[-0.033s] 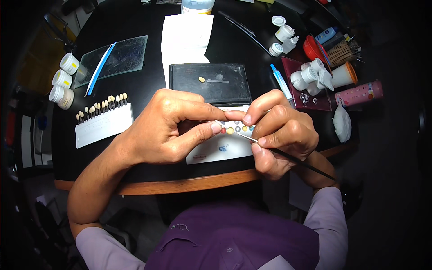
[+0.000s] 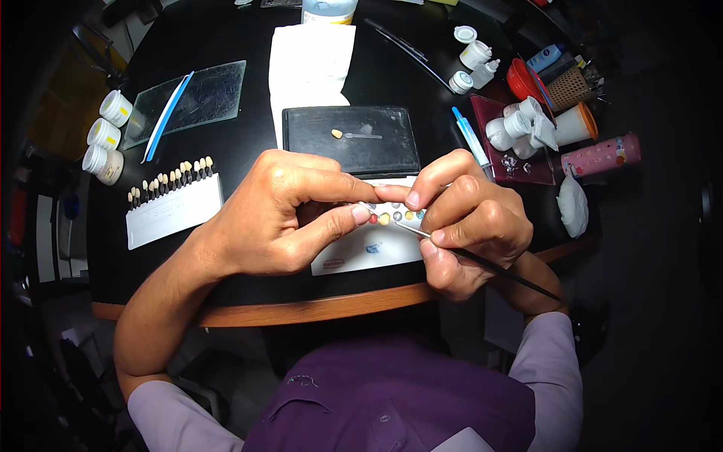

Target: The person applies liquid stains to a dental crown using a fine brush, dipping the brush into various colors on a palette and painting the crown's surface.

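My left hand is closed, thumb and forefinger pinching a thin silvery holder. At its end, a small pale-yellow tooth crown seems to sit; the join is too small to make out. In my right hand is a fine brush with a dark handle and metal ferrule, its tip just beside the crown. The fingers of both hands meet above a white palette with small coloured wells and a blue smear. Part of the palette is hidden under my hands.
Behind the palette, a black box bears another tooth-shaped tab. A tooth shade guide lies left, near white jars and a glass slab. White paper lies beyond; bottles stand on a dark red tray.
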The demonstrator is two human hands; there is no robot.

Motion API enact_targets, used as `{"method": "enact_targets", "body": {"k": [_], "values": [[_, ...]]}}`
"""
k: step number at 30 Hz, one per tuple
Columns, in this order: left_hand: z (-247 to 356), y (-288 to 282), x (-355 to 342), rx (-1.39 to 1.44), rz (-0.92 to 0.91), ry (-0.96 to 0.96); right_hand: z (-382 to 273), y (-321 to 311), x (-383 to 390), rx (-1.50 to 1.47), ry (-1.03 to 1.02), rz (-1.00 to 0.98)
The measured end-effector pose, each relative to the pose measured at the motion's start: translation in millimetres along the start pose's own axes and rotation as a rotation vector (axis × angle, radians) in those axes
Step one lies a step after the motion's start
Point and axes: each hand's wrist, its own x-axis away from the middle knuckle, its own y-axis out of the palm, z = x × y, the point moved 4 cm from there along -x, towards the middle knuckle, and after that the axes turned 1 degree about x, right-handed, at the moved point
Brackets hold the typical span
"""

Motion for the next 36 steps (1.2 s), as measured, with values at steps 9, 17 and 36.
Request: {"method": "enact_targets", "body": {"k": [9, 17, 36], "values": [[-1.6, 0.7, -0.3, -0.018, -0.007, -0.001, -0.4, -2.4, -0.2, -0.037, 0.002, 0.011], [1.0, 3.7, 2.1, 0.202, -0.026, -0.226, -0.9, -0.6, -2.0, -0.030, 0.014, -0.001], [0.5, 8.3, 5.1, 0.439, -0.119, -0.450, -2.9, 1.0, -6.7, 0.117, 0.002, -0.013]]}}
